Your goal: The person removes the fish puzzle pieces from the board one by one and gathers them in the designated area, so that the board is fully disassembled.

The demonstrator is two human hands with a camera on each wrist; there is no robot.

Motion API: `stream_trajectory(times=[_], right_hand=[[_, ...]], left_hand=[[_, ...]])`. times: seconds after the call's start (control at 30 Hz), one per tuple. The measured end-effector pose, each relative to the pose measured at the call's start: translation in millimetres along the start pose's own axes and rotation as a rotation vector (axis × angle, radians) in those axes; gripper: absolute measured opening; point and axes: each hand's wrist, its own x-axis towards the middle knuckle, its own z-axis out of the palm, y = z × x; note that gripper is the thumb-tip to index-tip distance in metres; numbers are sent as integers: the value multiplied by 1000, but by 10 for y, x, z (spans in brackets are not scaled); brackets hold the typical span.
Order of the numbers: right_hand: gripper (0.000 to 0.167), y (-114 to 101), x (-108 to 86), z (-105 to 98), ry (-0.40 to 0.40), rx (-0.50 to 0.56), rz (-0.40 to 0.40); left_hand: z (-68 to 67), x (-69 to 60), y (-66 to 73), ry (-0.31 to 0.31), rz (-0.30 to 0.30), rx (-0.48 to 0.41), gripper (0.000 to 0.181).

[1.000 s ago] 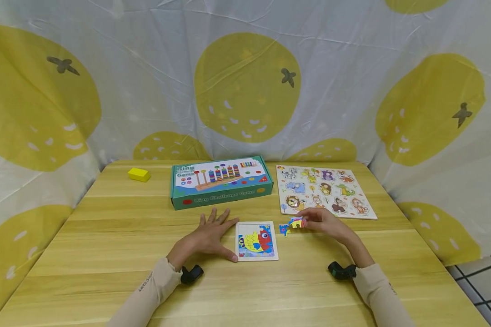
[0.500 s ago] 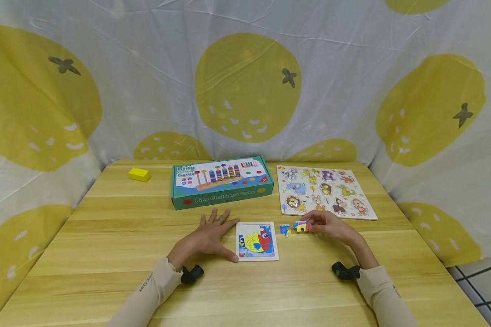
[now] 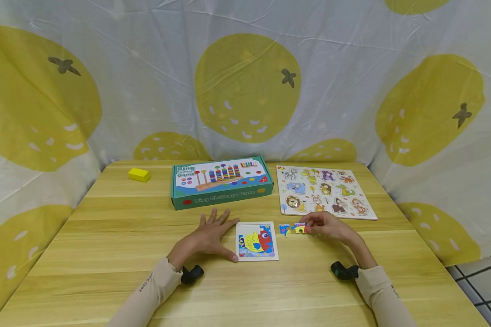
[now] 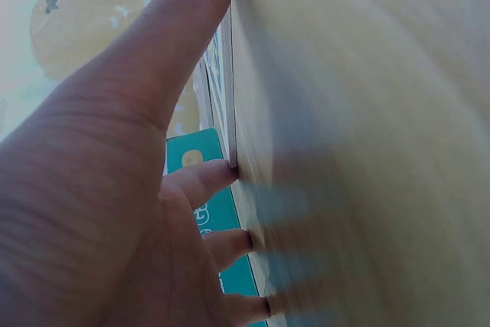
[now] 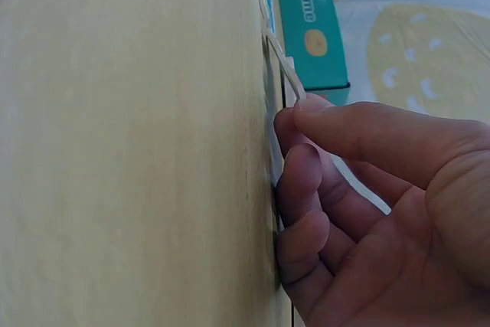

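Note:
A small white-framed fish puzzle (image 3: 257, 241) lies flat on the table, its upper left part bare of pieces. My left hand (image 3: 211, 235) rests on the table with fingers spread, thumb and index finger touching the frame's left corners. To the right of the frame, my right hand (image 3: 326, 226) pinches a yellow, pink and blue puzzle piece (image 3: 300, 228) between thumb and fingers. In the right wrist view that piece (image 5: 287, 67) is seen edge-on, tilted off the table. Another blue and yellow puzzle piece (image 3: 284, 230) lies between the held piece and the frame.
A green Ring Challenge Game box (image 3: 222, 182) lies behind the left hand. Behind the right hand is an animal peg-style puzzle board (image 3: 325, 191). A yellow block (image 3: 139, 175) sits at the far left, and a patterned curtain (image 3: 245, 91) surrounds the table.
My right hand has drawn the pinched puzzle piece slightly right and down, apart from the loose piece beside it. The left hand has stayed in place on the frame.

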Motion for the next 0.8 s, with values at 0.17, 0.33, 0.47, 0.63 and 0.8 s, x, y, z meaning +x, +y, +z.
stream_trajectory(times=[0.17, 0.33, 0.47, 0.63, 0.8], right_hand=[[26, -18, -4, 6, 11, -17, -26], [27, -58, -18, 12, 25, -23, -10], [28, -73, -20, 9, 28, -39, 0], [29, -81, -15, 7, 33, -71, -17], [29, -70, -13, 6, 31, -77, -3]], left_hand=[[3, 5, -6, -1, -3, 2, 107], [6, 6, -7, 2, -3, 7, 107], [3, 4, -3, 4, -2, 10, 106], [-3, -1, 4, 6, 1, 5, 106], [-2, 3, 1, 5, 2, 2, 106]])
